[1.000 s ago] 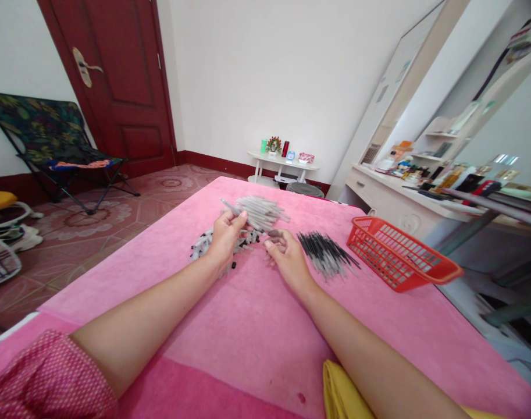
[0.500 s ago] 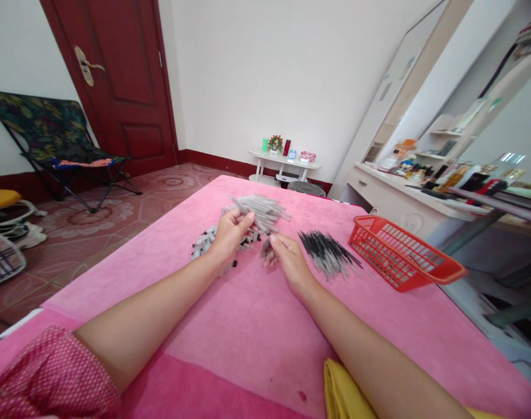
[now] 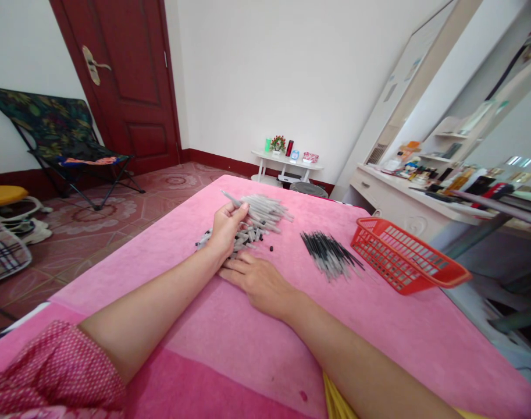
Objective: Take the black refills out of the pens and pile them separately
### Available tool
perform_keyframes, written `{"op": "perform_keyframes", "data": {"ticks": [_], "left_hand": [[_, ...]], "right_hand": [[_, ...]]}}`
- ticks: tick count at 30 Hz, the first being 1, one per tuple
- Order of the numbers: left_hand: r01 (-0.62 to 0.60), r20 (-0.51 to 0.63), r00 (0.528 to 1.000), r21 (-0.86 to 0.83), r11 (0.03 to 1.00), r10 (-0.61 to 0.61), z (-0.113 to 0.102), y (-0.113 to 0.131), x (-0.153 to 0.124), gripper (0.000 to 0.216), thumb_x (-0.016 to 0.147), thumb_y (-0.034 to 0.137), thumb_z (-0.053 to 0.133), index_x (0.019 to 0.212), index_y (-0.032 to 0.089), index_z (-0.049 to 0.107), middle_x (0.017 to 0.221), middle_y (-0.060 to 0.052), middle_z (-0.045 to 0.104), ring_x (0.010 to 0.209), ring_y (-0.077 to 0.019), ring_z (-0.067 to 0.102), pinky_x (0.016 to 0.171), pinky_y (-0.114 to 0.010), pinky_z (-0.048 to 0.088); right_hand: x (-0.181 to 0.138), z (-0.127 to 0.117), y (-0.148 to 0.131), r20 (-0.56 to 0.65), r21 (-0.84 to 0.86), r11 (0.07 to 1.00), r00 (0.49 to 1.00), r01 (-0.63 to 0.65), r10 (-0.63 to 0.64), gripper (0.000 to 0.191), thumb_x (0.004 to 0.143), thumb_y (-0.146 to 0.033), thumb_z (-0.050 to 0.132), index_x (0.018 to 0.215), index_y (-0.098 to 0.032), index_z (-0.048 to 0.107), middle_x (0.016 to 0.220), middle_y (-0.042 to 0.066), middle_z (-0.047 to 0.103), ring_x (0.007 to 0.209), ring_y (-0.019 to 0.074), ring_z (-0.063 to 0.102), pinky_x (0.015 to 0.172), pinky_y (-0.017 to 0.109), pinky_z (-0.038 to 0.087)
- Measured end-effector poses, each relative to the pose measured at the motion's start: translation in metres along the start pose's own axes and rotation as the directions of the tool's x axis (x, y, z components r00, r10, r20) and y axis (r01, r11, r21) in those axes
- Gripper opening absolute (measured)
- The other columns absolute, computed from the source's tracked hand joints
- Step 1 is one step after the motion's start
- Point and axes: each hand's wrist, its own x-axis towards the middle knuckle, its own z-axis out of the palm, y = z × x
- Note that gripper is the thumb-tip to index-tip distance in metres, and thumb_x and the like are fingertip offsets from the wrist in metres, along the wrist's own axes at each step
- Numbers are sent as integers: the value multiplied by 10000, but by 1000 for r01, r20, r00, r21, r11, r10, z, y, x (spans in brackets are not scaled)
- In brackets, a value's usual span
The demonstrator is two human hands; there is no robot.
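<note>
1. Pink-clothed counter [image 3: 378,326]: thin grey plastic pen barrel [image 3: 230,199] pinched in left hand [image 3: 225,227], just before the heap of grey barrels [image 3: 269,209].
2. Barrel judged light, stiff, smooth; best gripped mid-shaft.
3. Right hand [image 3: 259,280] lies flat, released, near small grey caps [image 3: 248,237].

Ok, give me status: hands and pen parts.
Left hand pinching one grey pen barrel over the barrel pile. Right hand flat, open on pink cloth, beside left wrist. Refills, red basket off right; nothing obstructing.

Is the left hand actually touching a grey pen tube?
Touching. The head view shows the left hand pinching a grey pen tube, whose end sticks out beyond it.
</note>
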Motion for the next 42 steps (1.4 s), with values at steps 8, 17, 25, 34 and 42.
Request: {"op": "perform_keyframes", "data": {"ticks": [8,17,25,34,42], "left_hand": [[24,19,1000,28,999,-25,-2,-3,1,328,651,413,702,768,131,583,649,5,584,518,-72,523,461,-171,387],[49,378,913,280,959,-157,2,-11,-12,346,801,474,512,731,138,560,521,48,427,402,-61,377,428,-200,249],[-68,455,871,483,873,-184,5,-23,-19,442,791,495,498,529,161,374,504,58,280,473,-60,219,478,-218,165],[8,413,881,473,881,-230,5,-19,-19,434,804,494,475,542,164,376,510,52,302,471,-65,231,475,-221,157],[204,408,832,406,891,-377,5,-15,-21,415,776,509,544,585,152,455,497,70,277,413,-39,140,436,-235,62]], "right_hand": [[-7,2,4,-86,7,998,994,-70,70,198,878,-122,464,993,-187,611,931,56,605,896,166,522,766,279,426],[-36,-13,68,-393,763,550,431,-340,812,148,757,-255,612,865,-160,648,760,39,635,702,164,604,623,284,487],[-52,-35,92,-173,982,186,204,-46,964,329,639,-392,716,829,-139,625,700,15,634,502,65,539,468,172,427],[-53,-40,94,-242,924,332,384,-187,891,291,678,-396,684,817,-145,635,644,2,618,474,68,500,455,182,389],[-56,-43,95,-255,883,398,457,-250,852,294,703,-409,657,847,-155,634,642,-1,608,495,82,507,470,198,407]]}}
